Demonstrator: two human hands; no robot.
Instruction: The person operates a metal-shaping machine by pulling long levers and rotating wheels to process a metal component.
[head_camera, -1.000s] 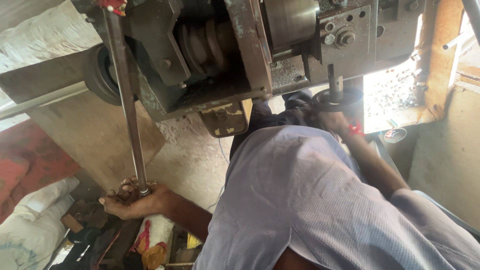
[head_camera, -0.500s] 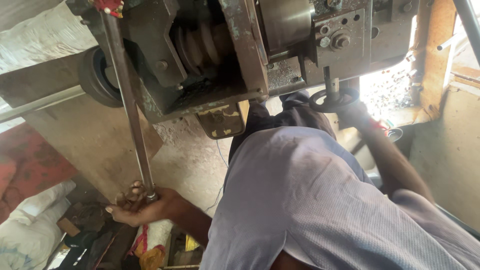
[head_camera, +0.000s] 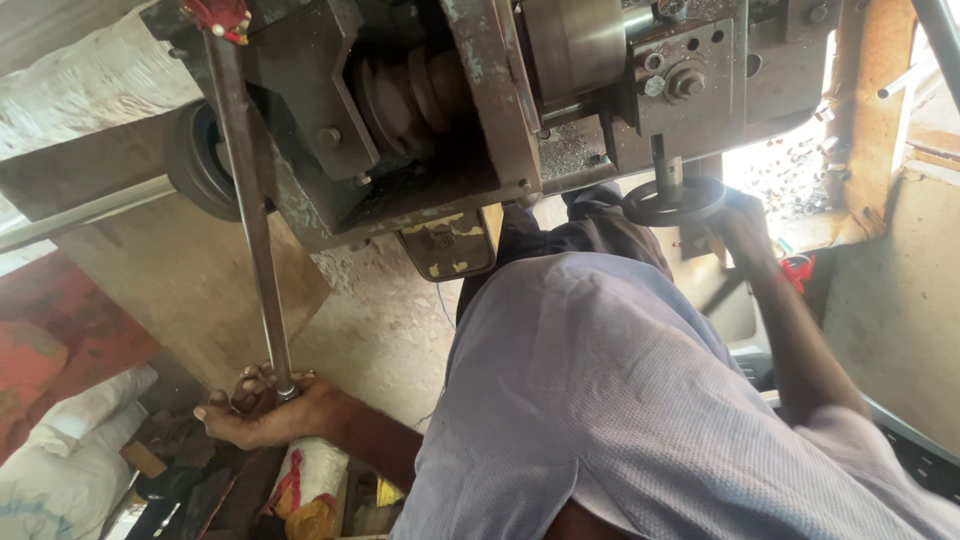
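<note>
Left hand (head_camera: 262, 412) fingers wrap lever rod (head_camera: 252, 220); right hand (head_camera: 745, 222) on handwheel (head_camera: 673, 202)

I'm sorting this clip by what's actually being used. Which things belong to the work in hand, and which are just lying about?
In use:
- long grey metal rod, lower end gripped by the left hand
- small black round handwheel, held by the right hand
- rusty grey metal machine carrying both

Lying about:
- white sacks
- red and yellow cloth bundle
- dark scraps on the floor
</note>
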